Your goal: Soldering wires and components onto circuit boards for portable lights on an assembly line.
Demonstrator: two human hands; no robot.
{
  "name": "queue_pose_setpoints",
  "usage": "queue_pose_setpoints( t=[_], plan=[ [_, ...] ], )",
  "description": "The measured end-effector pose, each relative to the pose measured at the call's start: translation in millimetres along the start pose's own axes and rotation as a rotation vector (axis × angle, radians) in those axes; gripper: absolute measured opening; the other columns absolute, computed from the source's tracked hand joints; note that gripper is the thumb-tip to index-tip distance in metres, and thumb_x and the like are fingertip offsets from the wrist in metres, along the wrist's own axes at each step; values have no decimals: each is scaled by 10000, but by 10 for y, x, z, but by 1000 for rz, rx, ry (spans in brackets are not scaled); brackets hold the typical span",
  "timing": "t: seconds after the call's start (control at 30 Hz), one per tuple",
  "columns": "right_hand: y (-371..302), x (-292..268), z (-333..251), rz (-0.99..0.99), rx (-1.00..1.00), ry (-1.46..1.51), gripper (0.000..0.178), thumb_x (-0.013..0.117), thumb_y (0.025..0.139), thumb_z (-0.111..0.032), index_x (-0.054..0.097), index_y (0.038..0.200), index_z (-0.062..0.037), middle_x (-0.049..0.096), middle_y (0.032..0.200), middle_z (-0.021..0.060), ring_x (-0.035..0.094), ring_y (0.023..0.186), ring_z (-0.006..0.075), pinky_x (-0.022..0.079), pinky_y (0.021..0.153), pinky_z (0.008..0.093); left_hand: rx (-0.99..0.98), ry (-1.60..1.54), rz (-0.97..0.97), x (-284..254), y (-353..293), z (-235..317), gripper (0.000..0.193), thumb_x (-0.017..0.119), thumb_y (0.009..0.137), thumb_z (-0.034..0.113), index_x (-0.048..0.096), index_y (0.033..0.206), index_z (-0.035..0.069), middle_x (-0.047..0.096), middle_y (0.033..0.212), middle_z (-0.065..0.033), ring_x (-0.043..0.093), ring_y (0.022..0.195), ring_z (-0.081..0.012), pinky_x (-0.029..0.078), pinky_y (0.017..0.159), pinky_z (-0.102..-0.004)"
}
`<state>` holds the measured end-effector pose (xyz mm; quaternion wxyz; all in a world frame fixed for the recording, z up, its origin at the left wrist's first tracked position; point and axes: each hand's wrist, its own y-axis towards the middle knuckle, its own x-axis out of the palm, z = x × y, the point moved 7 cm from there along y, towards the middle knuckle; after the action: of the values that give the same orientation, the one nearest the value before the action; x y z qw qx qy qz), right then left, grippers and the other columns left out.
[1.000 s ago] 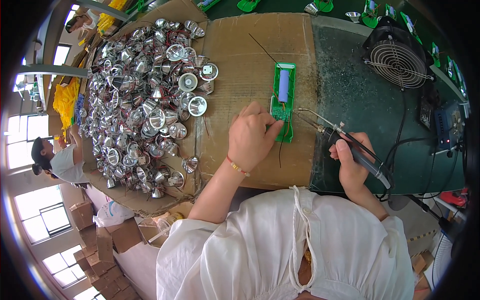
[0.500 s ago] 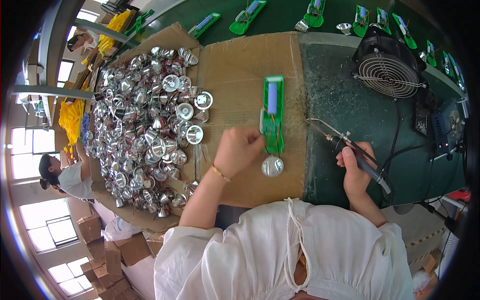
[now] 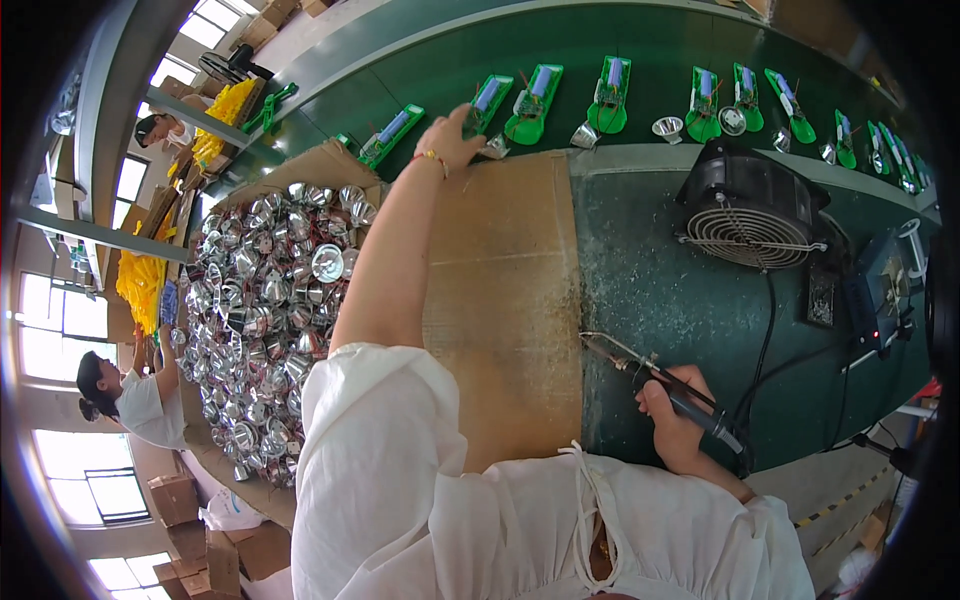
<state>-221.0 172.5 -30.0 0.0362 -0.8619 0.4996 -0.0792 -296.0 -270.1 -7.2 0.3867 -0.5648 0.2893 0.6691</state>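
Note:
My left hand [image 3: 452, 140] is stretched out to the row at the back. Its fingers are closed round the lower end of a green lamp housing [image 3: 488, 96] with a purple cell in it. A silver reflector cup [image 3: 495, 147] hangs beside that housing, next to my thumb. My right hand [image 3: 678, 415] grips a black-handled soldering iron [image 3: 690, 403], with a thin metal tube running along it. The iron's tip points left, over the seam between the cardboard sheet [image 3: 500, 300] and the green bench top [image 3: 640, 270].
A heap of silver reflector cups [image 3: 265, 310] covers the left side. Several similar green housings [image 3: 611, 95] line the back ledge. A black fan [image 3: 755, 210] stands at the right, near a blue soldering station [image 3: 885, 290]. Co-workers [image 3: 145, 400] are at the far left.
The green housing and its reflector have gone from the cardboard to the back row, carried by my left hand. My right hand still holds the soldering iron. The view has tilted toward the back.

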Motion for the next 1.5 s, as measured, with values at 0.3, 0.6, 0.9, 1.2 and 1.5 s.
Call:
queue_pose_setpoints(
  t=[0.3,0.6,0.9,1.2,1.5],
  plan=[
    [32,-36,-6,35,30,9,153,607,810,-96,519,876,10,580,696,80,554,591,97,463,542,217,-43,-153,158,-181,-2130,703,527,515,811,257,351,1304,168,493,961,-206,577,782,-373,487,669,-435],
    [20,-31,-5,68,-68,-12,153,590,822,-105,518,883,16,567,679,73,534,571,99,444,522,208,-305,-14,647,-602,-3068,299,432,687,701,332,540,990,45,544,888,-116,523,831,-286,421,733,-394],
    [-47,43,-8,57,-135,-2,156,611,816,-116,520,850,5,575,679,74,537,576,95,446,530,209,-271,-670,603,-561,-2575,-502,186,572,828,164,640,827,-9,642,759,-75,566,594,-144,428,578,-241],
    [-229,232,-228,-95,-246,-31,163,650,779,-94,544,839,14,583,673,61,557,573,94,451,525,215,-347,-1000,86,32,-3397,503,156,654,786,136,666,823,-15,628,624,-29,547,545,-45,424,487,-191],
    [-296,487,-221,-214,-354,-189,161,655,775,-82,538,818,20,598,657,61,557,570,82,443,520,212,-142,-771,252,214,-3333,669,104,664,729,114,628,687,26,549,675,-89,537,601,-212,426,558,-312]
  ],
)
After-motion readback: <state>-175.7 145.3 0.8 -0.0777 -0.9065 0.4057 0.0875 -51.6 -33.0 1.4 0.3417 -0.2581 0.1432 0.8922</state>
